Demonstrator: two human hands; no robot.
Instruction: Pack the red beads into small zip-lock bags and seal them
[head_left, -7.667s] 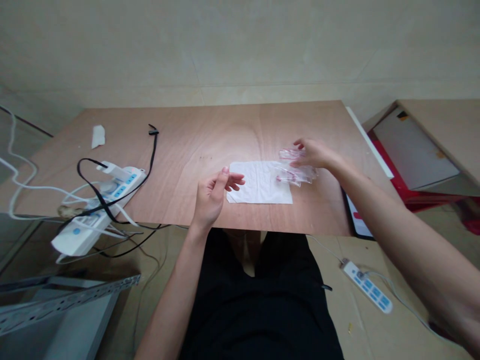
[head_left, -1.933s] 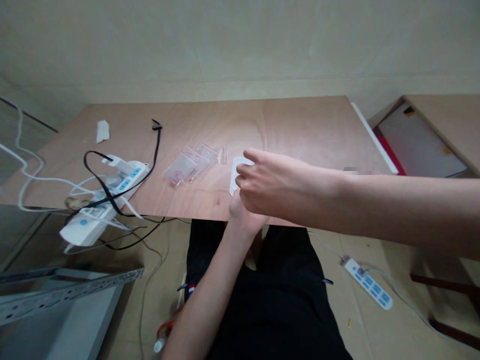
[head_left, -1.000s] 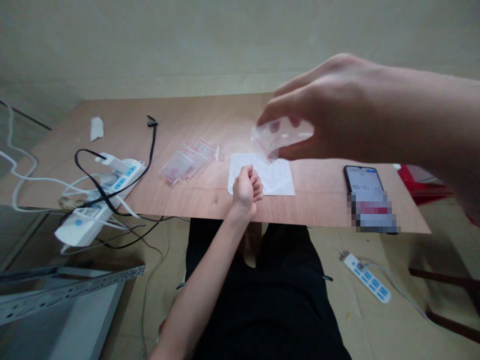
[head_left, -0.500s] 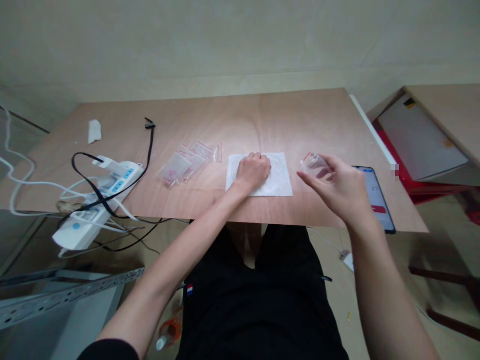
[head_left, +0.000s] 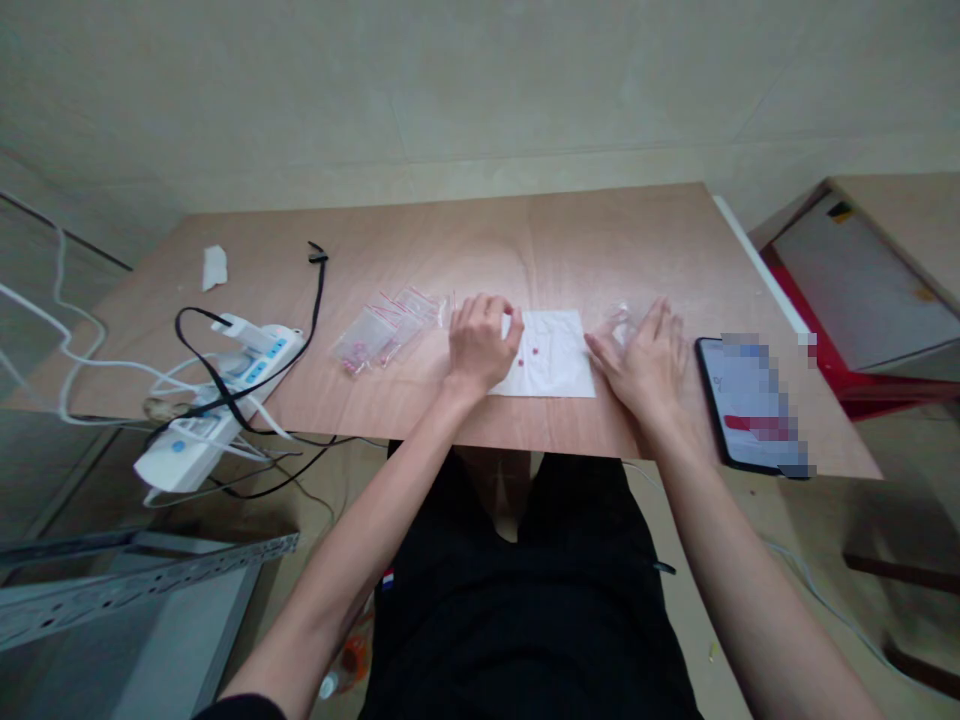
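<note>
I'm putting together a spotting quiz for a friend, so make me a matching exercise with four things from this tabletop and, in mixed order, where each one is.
Column one:
1. Smartphone
2. Clear zip bags
3. Power strip
4. Two small reddish pieces

Column two:
A. On the white sheet, between the hands
B. Farthest left of the four
C. To the right of the right hand
D. Overlapping one another, just left of the left hand

Right pairs: 1-C, 2-D, 3-B, 4-A.
</note>
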